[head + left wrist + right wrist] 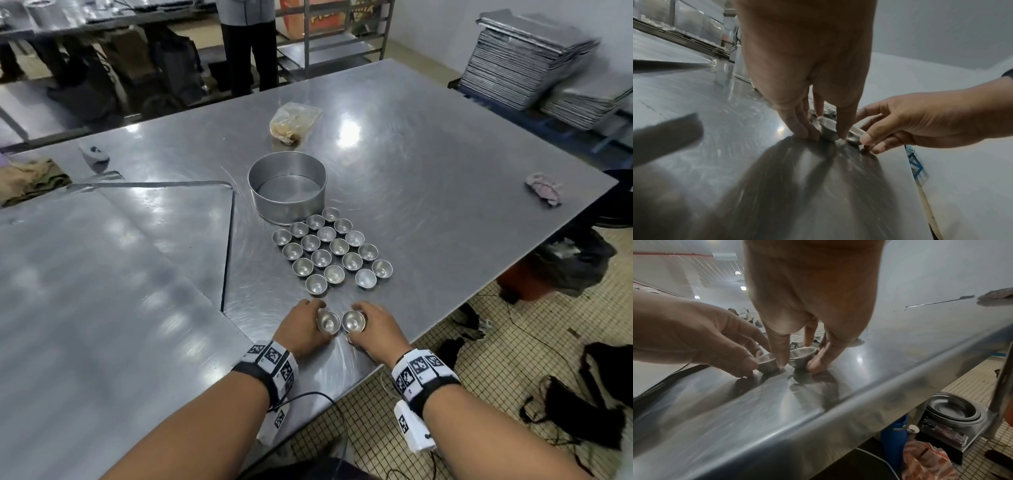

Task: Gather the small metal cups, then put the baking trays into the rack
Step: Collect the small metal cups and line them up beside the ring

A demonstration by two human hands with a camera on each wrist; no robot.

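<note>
Taking the round tin as the landmark: to its left, two large baking trays lie flat on the steel table, one overlapping the other. Just in front of the tin, touching its wall, a block of small metal cups stands upright in rows. Nearer the table's front edge, apart from that block, the left hand pinches one cup between thumb and curled fingers (fingertips down on the steel). Beside it, the right hand pinches a second cup the same way; the two cups sit nearly rim to rim. Right of the tin, well apart, lies a pink rag.
</note>
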